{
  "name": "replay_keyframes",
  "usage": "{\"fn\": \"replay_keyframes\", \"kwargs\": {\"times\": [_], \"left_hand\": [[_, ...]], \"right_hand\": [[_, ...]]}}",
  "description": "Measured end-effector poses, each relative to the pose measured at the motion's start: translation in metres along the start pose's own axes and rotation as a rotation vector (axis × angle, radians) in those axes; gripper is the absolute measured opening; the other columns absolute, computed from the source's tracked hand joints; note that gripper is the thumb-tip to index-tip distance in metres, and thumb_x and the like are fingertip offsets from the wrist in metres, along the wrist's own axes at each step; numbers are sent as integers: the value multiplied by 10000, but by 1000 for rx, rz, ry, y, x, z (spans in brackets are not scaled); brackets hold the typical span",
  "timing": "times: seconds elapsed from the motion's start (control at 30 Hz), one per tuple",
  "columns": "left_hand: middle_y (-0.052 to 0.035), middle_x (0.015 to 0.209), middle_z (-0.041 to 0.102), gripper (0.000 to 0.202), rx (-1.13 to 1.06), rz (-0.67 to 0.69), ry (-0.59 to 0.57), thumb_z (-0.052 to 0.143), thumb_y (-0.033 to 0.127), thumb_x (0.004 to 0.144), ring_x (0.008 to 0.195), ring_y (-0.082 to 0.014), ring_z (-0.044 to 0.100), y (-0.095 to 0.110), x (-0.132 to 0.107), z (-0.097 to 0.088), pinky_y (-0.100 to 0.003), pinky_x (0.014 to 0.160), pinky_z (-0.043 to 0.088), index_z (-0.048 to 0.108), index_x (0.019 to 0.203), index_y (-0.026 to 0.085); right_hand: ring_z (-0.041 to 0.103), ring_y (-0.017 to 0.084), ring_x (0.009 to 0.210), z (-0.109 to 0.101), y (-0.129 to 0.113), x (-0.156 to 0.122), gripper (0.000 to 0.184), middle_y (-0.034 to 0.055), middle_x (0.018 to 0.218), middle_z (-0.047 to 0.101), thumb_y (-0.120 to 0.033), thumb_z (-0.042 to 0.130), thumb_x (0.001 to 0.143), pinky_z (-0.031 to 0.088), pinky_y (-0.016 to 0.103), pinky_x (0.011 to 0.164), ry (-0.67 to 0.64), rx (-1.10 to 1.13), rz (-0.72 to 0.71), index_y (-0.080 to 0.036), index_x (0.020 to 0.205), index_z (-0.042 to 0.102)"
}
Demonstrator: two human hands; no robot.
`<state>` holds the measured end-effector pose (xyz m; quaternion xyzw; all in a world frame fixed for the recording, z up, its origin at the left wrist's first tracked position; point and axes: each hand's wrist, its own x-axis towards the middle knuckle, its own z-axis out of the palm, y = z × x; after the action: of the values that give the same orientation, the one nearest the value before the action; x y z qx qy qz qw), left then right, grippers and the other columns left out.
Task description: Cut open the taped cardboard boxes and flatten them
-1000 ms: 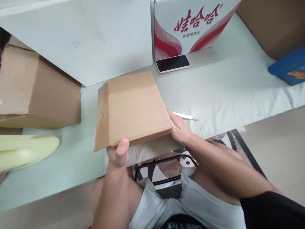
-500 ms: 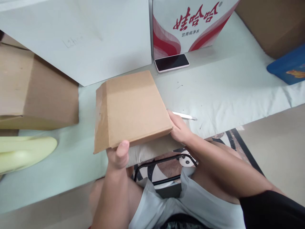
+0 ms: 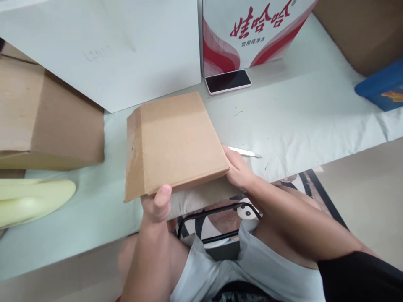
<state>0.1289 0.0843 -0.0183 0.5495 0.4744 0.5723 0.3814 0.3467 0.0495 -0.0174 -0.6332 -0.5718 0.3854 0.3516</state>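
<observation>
A flat brown cardboard box (image 3: 179, 140) is held over the table's near edge, with a flap slanting out along its left side. My left hand (image 3: 157, 205) grips it from below at the near left corner, thumb up against the front edge and the other fingers hidden underneath. At the near right corner, my right hand (image 3: 237, 167) is closed on the box's side, its fingertips out of sight. Just beyond the right hand, a slim whitish tool (image 3: 245, 152), perhaps a knife, lies on the cloth.
Behind the box stand a large white carton (image 3: 126, 54) and a red-and-white water carton (image 3: 242, 37), with a phone (image 3: 228, 82) before it. At left are a brown carton (image 3: 69, 121) and a pale yellow object (image 3: 34, 199). A blue container (image 3: 382, 86) sits far right on the cloth-covered table (image 3: 302, 113).
Almost nothing differs. The view has shifted very slightly, while both hands keep the same hold on the cardboard box.
</observation>
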Motion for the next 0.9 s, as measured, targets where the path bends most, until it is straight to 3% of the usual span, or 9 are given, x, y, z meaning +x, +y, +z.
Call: {"fn": "replay_keyframes", "kwargs": {"times": [0.53, 0.9], "left_hand": [[-73, 1231, 722, 773, 16, -112, -27, 732, 757, 585, 1262, -333, 640, -1, -2, -5, -449, 1030, 579, 695, 1207, 299], [-87, 1267, 708, 856, 15, -76, -33, 731, 758, 586, 1263, -342, 642, 1, -1, -2, -457, 1049, 564, 644, 1296, 289]], "right_hand": [[603, 253, 833, 1, 2, 0, 344, 73, 872, 668, -475, 304, 986, 480, 429, 854, -4, -6, -11, -244, 922, 551], [601, 258, 827, 0, 2, 0, 365, 80, 879, 666, -491, 293, 986, 481, 443, 855, -15, -15, -5, -237, 928, 550]]}}
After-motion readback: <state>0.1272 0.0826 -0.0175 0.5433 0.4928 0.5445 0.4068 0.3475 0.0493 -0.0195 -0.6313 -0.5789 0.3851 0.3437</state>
